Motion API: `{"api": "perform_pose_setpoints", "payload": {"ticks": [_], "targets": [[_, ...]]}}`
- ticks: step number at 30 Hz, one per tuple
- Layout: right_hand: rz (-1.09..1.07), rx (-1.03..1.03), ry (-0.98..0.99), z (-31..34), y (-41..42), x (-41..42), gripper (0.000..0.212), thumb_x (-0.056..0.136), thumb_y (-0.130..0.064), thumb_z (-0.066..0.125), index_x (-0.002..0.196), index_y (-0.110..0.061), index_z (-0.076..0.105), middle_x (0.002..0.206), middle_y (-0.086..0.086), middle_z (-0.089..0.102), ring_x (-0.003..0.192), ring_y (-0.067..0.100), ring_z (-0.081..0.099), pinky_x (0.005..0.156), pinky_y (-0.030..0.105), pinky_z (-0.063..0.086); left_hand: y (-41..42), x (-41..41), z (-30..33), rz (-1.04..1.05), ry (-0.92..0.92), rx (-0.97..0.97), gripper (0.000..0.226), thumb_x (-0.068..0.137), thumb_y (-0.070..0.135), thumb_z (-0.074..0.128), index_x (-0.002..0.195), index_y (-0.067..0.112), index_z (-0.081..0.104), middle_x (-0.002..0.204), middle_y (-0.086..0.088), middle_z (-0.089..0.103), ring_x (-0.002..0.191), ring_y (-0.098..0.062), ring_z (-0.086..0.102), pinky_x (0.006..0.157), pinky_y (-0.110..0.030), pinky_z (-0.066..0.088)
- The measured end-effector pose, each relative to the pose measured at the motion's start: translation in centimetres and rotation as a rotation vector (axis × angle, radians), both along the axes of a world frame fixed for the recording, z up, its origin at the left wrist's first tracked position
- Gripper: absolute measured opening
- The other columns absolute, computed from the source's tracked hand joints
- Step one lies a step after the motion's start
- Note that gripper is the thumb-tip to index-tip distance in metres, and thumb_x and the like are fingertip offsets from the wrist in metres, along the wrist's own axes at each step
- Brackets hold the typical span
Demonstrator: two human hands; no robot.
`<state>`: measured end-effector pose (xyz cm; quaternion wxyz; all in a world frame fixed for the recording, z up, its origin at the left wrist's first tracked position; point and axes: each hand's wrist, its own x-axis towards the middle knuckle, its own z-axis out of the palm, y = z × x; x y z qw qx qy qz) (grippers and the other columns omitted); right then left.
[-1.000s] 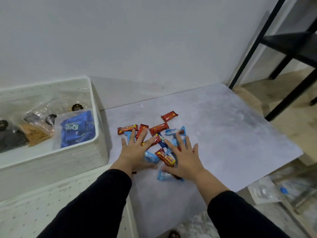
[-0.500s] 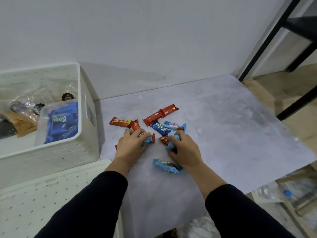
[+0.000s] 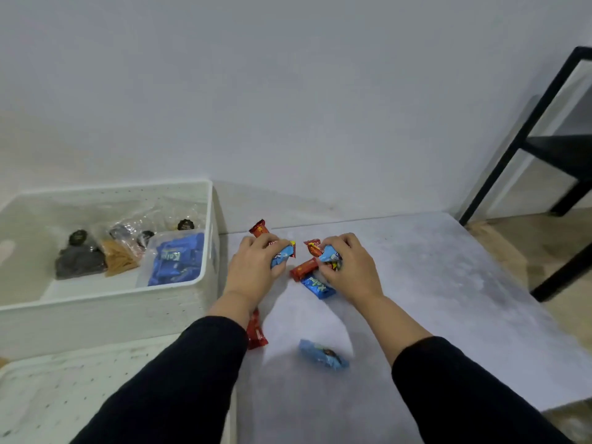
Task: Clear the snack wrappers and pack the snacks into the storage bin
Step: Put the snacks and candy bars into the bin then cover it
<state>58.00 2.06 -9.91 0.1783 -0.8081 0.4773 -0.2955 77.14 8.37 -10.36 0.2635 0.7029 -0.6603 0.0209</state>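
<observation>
Small red and blue snack packs lie on a grey mat (image 3: 416,283). My left hand (image 3: 253,267) grips a bunch of them, a light blue pack (image 3: 283,254) sticking out between its fingers. My right hand (image 3: 349,267) grips another bunch, with a red pack (image 3: 313,247) and a light blue one showing. Between the hands lie a red bar (image 3: 302,269) and a dark blue pack (image 3: 317,286). One red bar (image 3: 259,228) sits behind my left hand, another (image 3: 256,331) under my left wrist. A light blue pack (image 3: 323,354) lies nearer me. The white storage bin (image 3: 105,306) stands at the left.
Inside the bin are clear bags of dark and tan biscuits (image 3: 96,254) and a clear tub of blue packs (image 3: 177,257). A white perforated lid (image 3: 64,389) lies in front of the bin. A black metal shelf frame (image 3: 525,129) stands at the right, past the mat's edge.
Both hands have curled from flat on the pile into fists round handfuls of snacks and lifted slightly apart. The camera has tilted upward. Loose packs are left scattered on the mat.
</observation>
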Motion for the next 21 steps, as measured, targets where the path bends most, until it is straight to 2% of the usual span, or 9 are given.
{"api": "perform_pose_setpoints", "payload": {"ticks": [3, 8, 15, 17, 21], "targets": [[0.080, -0.084, -0.073, 3.7, -0.1, 2.8, 0.037, 0.079, -0.022, 0.067, 0.115, -0.023, 0.062, 0.105, -0.001, 0.051, 0.084, 0.018, 0.057, 0.069, 0.025, 0.047, 0.7, 1.9, 4.3, 0.066, -0.016, -0.142, 0.033, 0.086, 0.024, 0.064, 0.119, 0.023, 0.065, 0.114, 0.001, 0.062, 0.097, -0.026, 0.050, 0.078, -0.035, 0.048], [0.202, -0.202, -0.155, 9.0, 1.2, 9.4, 0.039, 0.080, -0.020, 0.069, 0.118, -0.020, 0.063, 0.106, 0.000, 0.050, 0.084, 0.014, 0.055, 0.071, 0.018, 0.043, 4.4, 7.2, 9.8, 0.218, -0.038, -0.304, 0.035, 0.086, 0.027, 0.065, 0.121, 0.027, 0.063, 0.113, 0.003, 0.062, 0.098, -0.025, 0.050, 0.074, -0.032, 0.048], [0.344, -0.282, -0.197, 12.2, 5.5, 18.5, 0.036, 0.073, -0.016, 0.071, 0.109, -0.012, 0.066, 0.103, 0.002, 0.051, 0.080, 0.016, 0.055, 0.069, 0.021, 0.046, 10.5, 15.2, 12.3, 0.379, -0.119, -0.347, 0.036, 0.084, 0.027, 0.068, 0.119, 0.028, 0.064, 0.111, 0.005, 0.063, 0.098, -0.023, 0.050, 0.069, -0.033, 0.051], [0.416, -0.287, -0.212, 12.4, 9.8, 26.3, 0.036, 0.073, -0.016, 0.072, 0.109, -0.012, 0.067, 0.105, 0.001, 0.052, 0.080, 0.016, 0.057, 0.068, 0.020, 0.046, 15.9, 22.1, 12.8, 0.475, -0.123, -0.326, 0.036, 0.083, 0.029, 0.068, 0.119, 0.030, 0.064, 0.110, 0.006, 0.063, 0.097, -0.022, 0.050, 0.068, -0.032, 0.051], [0.436, -0.222, -0.161, 11.0, 11.2, 29.3, 0.037, 0.075, -0.020, 0.070, 0.111, -0.016, 0.065, 0.106, -0.003, 0.050, 0.081, 0.013, 0.054, 0.067, 0.017, 0.042, 17.9, 24.5, 11.7, 0.478, -0.110, -0.234, 0.036, 0.085, 0.033, 0.065, 0.121, 0.032, 0.062, 0.114, 0.010, 0.061, 0.103, -0.018, 0.048, 0.072, -0.027, 0.048]]}}
